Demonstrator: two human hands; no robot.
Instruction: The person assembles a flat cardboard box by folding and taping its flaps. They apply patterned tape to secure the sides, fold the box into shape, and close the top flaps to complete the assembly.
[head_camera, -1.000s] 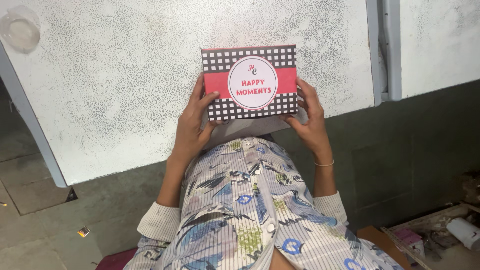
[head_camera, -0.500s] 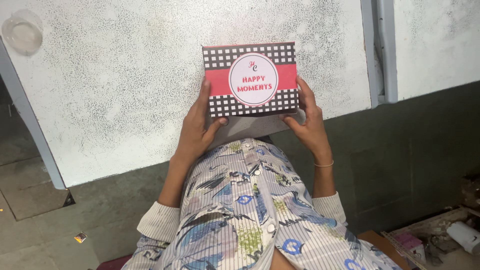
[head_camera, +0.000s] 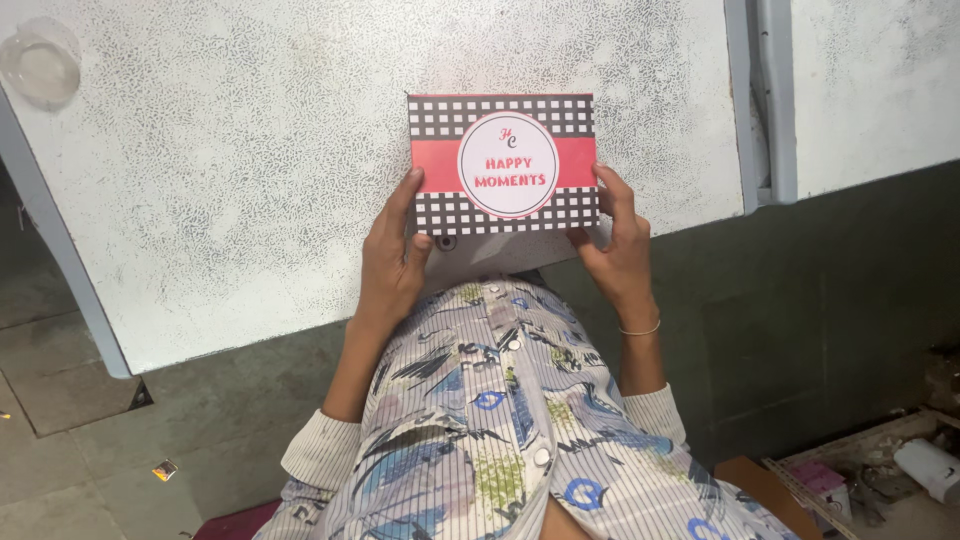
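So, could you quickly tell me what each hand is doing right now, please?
Left hand: closed on the left edge of the checked red-banded box.
Right hand: closed on the box's right edge, thumb at its lower corner.

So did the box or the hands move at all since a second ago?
Hardly. The box sits a touch higher in the picture, which may only be the camera shifting. The left hand and the right hand grip its two lower corners just as before. Nothing was picked up or let go, and it stays over the speckled table.
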